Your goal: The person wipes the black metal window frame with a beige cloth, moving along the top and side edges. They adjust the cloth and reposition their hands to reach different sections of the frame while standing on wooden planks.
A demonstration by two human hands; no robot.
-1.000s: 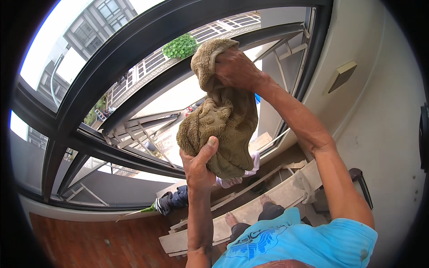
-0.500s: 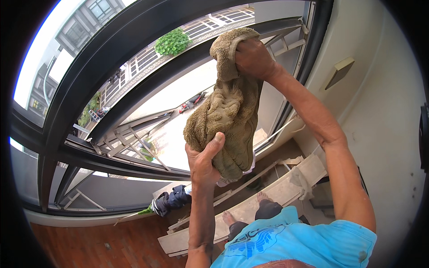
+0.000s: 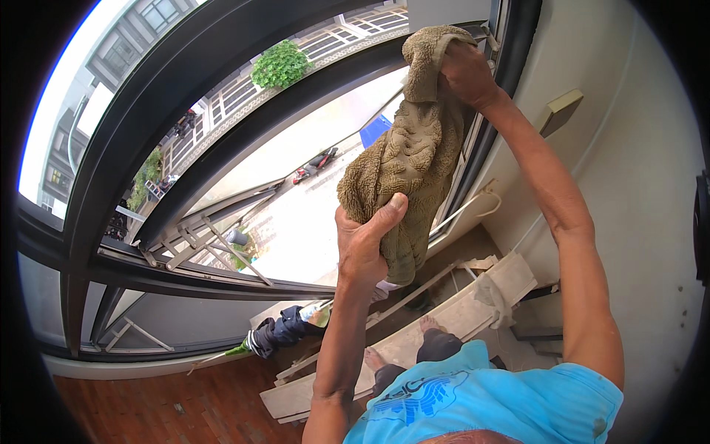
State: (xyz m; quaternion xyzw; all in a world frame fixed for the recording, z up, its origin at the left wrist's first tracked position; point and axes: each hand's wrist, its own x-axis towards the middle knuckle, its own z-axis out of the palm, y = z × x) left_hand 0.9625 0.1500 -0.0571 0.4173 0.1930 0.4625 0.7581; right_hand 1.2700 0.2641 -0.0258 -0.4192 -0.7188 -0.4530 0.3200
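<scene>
Right now, from my end of the feed, the step in hand looks like handling a thick olive-brown towel (image 3: 429, 140) in front of the open window, stretching or turning it out between two grips. That is my judgement; the pose alone would also fit shaking or folding it. I'd say the next move calls for both grips to stay firm and the elbows free, with the cloth kept clear of the dark window frame (image 3: 126, 148).

The towel hangs between my hands, set well apart, one high and one low. The right hand (image 3: 470, 76) is clamped on its upper end, near the side of the opening, with the fingers mostly hidden in the folded-over edge. The left hand (image 3: 364, 243) is lower and nearer me, pinching the cloth's lower left part: the thumb presses on the front, while the fingers behind it I cannot make out. Between the two, the pile is bunched into ridges, and a smoother length droops below the left thumb.

Under all this, bare feet (image 3: 376, 360) rest on a pale plank (image 3: 318, 396), with a greyish rag (image 3: 492, 297) draped over it further right.
</scene>
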